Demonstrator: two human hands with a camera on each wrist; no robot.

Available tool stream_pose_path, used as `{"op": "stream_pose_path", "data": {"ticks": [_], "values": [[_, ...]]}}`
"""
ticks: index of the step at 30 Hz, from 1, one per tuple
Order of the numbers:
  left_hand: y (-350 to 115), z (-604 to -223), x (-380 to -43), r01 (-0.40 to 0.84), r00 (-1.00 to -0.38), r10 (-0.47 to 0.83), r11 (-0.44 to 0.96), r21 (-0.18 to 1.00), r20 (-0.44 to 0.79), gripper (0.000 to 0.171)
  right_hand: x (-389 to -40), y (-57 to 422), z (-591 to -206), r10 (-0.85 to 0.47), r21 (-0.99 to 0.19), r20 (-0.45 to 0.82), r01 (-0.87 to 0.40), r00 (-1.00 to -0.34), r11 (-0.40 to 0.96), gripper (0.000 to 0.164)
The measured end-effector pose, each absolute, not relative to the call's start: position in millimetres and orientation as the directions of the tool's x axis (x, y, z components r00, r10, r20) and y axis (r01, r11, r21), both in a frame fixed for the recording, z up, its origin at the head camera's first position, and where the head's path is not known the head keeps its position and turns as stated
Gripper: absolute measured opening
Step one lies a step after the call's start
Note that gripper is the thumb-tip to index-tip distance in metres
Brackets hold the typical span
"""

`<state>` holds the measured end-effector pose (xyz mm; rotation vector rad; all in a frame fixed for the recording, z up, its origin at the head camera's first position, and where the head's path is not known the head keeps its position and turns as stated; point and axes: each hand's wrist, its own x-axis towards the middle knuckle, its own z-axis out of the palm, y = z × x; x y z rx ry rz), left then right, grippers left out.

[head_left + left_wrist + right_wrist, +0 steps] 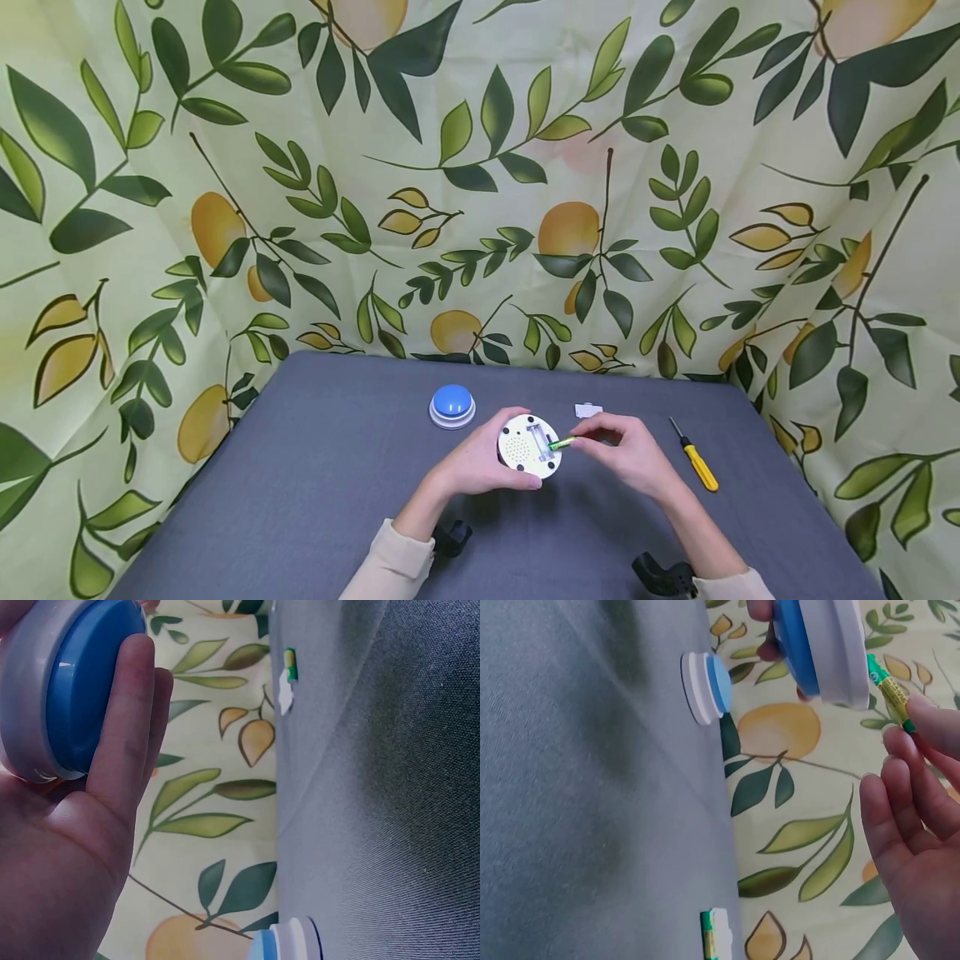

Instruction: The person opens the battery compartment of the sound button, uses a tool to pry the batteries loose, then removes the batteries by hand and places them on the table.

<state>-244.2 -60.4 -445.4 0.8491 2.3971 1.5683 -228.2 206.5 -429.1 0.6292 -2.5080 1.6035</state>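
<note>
Left hand [480, 458], right hand [628, 454]: both occupied

Left hand grips a button unit [516, 450] above the gray worktop [330, 467]; right hand pinches a battery [562, 443] at the unit. Worktop carries blue button [452, 402], white cover [588, 410], screwdriver [699, 467]. Leaf-and-fruit fabric [465, 208] encloses back and sides.

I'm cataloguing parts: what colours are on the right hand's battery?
The battery is green and yellow; the right wrist view shows it best.

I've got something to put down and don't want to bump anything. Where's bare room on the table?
The widest is the table left of the standing blue button and left hand. A smaller patch lies between the forearms. It's crowded round the right hand: the white piece and a loose battery lie beyond it, the yellow screwdriver to its right.
</note>
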Motion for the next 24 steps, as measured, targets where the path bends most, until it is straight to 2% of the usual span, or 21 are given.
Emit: {"op": "stream_pose_path", "data": {"ticks": [7, 24], "values": [[-60.6, -446.5, -244.7, 0.367, -0.832, 0.53, 0.303, 0.879, 0.164, 0.095, -230.4, 221.0, -439.1, -0.23, -0.865, 0.279, -0.348, -0.932, 0.362, 0.013], [-60.5, -445.6, -244.6, 0.362, -0.839, 0.522, 0.323, 0.874, 0.154, 0.095, -259.2, 262.6, -473.3, -0.055, -0.852, 0.183, -0.187, -0.982, 0.489, 0.019]]}}
